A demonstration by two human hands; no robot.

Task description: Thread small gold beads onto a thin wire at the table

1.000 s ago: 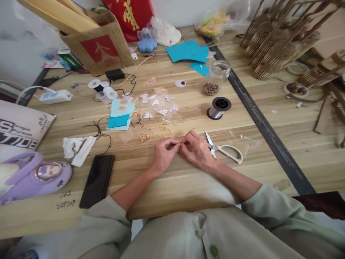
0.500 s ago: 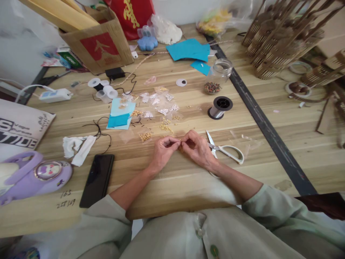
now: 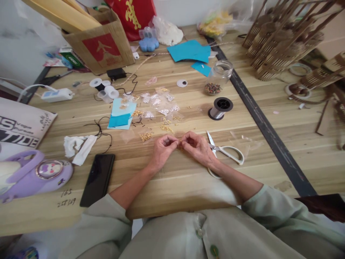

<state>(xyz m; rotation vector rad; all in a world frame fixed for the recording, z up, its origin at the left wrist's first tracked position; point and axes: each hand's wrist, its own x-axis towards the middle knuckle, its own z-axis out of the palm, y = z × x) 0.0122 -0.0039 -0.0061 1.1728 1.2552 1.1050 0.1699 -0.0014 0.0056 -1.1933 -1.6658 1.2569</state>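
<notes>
A small gold piece (image 3: 180, 147), too tiny to make out clearly, is pinched at the fingertips of the left hand (image 3: 163, 150) and right hand (image 3: 198, 149), held close together over the surface (image 3: 172, 196). A light, steady pinch is advised, the open scissors (image 3: 215, 147) beside the right hand being avoided.

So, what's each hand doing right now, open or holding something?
Left hand: pinched closed; anything held is too small to tell.
Right hand: also pinched closed; anything held can't be made out.

Scissors (image 3: 214, 147) crowd the right hand (image 3: 196, 146) on its outer side. Between phone (image 3: 97, 180) and left hand (image 3: 164, 150), bare tabletop (image 3: 130, 156) leaves passage.
</notes>
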